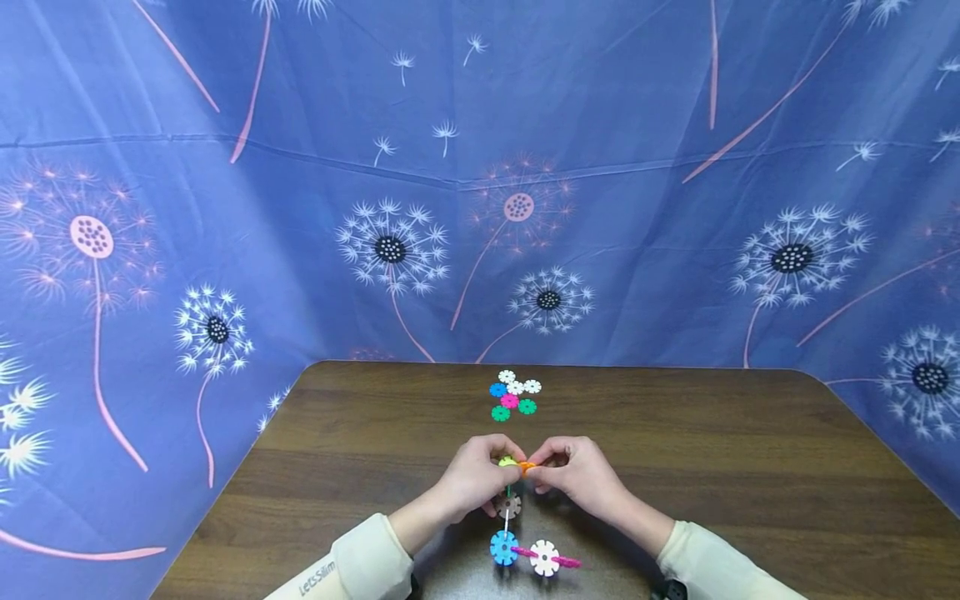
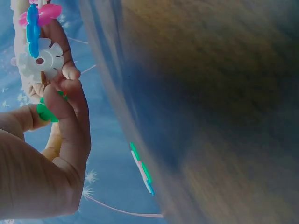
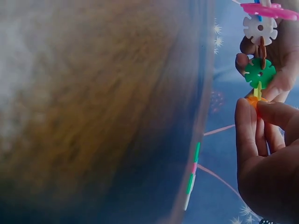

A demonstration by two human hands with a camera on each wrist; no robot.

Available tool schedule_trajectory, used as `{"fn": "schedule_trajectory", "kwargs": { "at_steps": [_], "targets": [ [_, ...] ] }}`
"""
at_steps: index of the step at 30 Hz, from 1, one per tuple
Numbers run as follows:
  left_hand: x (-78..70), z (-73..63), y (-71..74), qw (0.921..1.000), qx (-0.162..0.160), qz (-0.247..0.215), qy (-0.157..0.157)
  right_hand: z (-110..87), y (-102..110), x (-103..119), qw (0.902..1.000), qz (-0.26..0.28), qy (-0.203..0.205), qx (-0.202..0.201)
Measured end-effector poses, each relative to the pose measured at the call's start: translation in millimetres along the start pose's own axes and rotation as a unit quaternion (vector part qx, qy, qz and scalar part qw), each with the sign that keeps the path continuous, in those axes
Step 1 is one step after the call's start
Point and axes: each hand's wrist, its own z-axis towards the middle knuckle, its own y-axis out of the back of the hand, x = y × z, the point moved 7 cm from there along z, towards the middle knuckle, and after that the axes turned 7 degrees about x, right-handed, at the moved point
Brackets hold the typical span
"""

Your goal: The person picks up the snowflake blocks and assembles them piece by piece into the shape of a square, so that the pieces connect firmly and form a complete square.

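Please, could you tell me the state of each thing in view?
Left grip: pinching the disc chain.
Right grip: pinching the orange disc.
Disc chain: slotted together.
Orange disc: against the yellow disc; slotting depth unclear.
Loose discs: clustered on the tabletop.
Backdrop cloth: hanging, creased.

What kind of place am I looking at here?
Probably an indoor tabletop craft or recording setup, though the room itself is hidden: a wood-look table, a dandelion-print cloth hung behind it as a backdrop, and a toy-like chain of notched discs being handled there.
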Motion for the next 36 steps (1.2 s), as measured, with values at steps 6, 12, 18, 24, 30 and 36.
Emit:
{"fn": "schedule_trajectory", "kwargs": {
  "at_steps": [6, 12, 18, 24, 30, 36],
  "targets": [
    [3.7, 3.0, 6.7, 0.9998, -0.021, -0.008, 0.000, 9.9, -2.1, 0.7, 0.9973, 0.028, -0.013, 0.066],
    [6.1, 7.1, 20.9, 0.9988, -0.039, -0.030, 0.008, 31.3, 17.8, -8.9, 0.9831, 0.059, -0.059, 0.163],
    [8.0, 10.0, 35.1, 0.9974, -0.054, -0.047, 0.006, 65.7, 51.7, -36.5, 0.9924, -0.053, -0.079, 0.078],
    [16.9, 16.5, 42.8, 0.9965, -0.059, -0.056, 0.022, 95.7, 57.3, -52.2, 0.9747, -0.212, -0.067, 0.017],
    [22.2, 22.5, 49.7, 0.9952, -0.071, -0.063, 0.025, 110.5, 51.3, -48.9, 0.9386, -0.342, -0.049, 0.001],
    [27.2, 26.8, 54.4, 0.9940, -0.076, -0.074, 0.027, 106.8, 48.3, -45.8, 0.9439, -0.325, -0.057, 0.008]
  ]
}}
